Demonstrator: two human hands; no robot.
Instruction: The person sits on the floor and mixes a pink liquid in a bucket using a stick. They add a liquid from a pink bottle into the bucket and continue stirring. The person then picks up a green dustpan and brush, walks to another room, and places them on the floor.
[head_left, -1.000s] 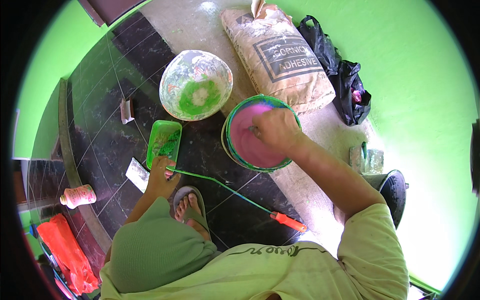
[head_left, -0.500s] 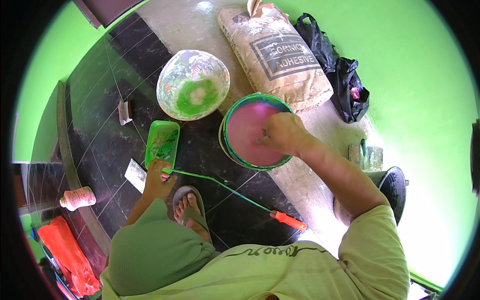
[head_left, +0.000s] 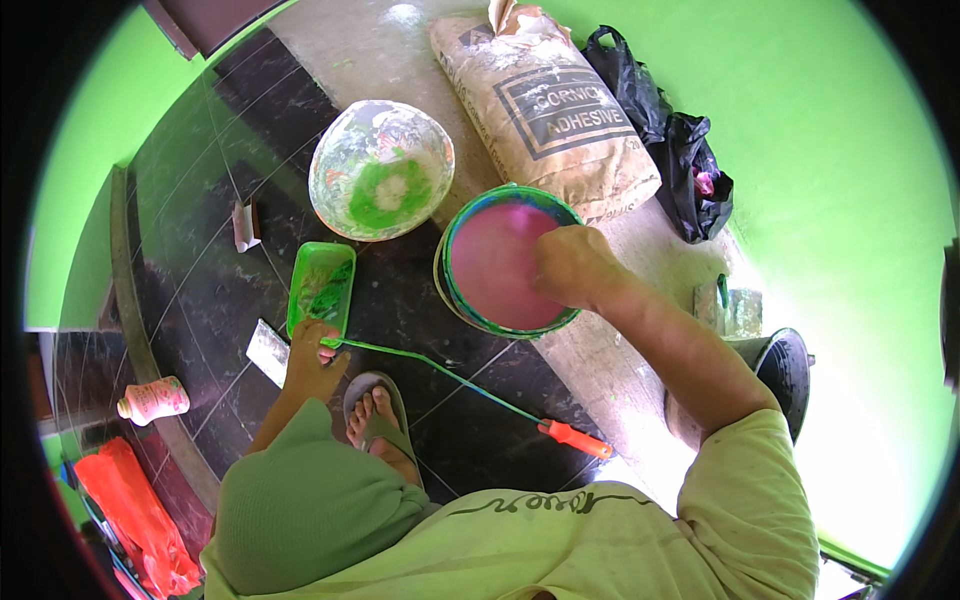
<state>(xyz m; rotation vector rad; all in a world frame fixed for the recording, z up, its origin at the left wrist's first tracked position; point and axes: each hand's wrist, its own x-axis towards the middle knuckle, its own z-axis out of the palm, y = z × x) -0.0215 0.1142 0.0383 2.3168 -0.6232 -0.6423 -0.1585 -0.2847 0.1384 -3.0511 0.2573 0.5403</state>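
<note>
My right hand (head_left: 572, 262) is closed inside a green-rimmed bucket (head_left: 440, 262) of pink liquid, its grip on something hidden. My left hand (head_left: 313, 355) is curled round the near end of a paint roller's green wire frame (head_left: 400, 352), at the lower edge of a green tray (head_left: 300, 280) smeared with green paint. The roller's orange handle (head_left: 575, 438) lies to the right on the floor. A paint-crusted bowl (head_left: 338, 175) with green residue sits behind the tray, left of the bucket.
A large paper sack (head_left: 530, 90) lies behind the bucket, beside black plastic bags (head_left: 690, 170) along the green wall. A black bucket (head_left: 785, 385) stands right. Left are a pink bottle (head_left: 158, 398), red plastic (head_left: 135, 510) and a white flat piece (head_left: 268, 350). My sandalled foot (head_left: 380, 420) is below the tray.
My right hand has moved rightward within the pink liquid. The scene has shifted slightly left in the view. My left hand stays by the tray with the same grip.
</note>
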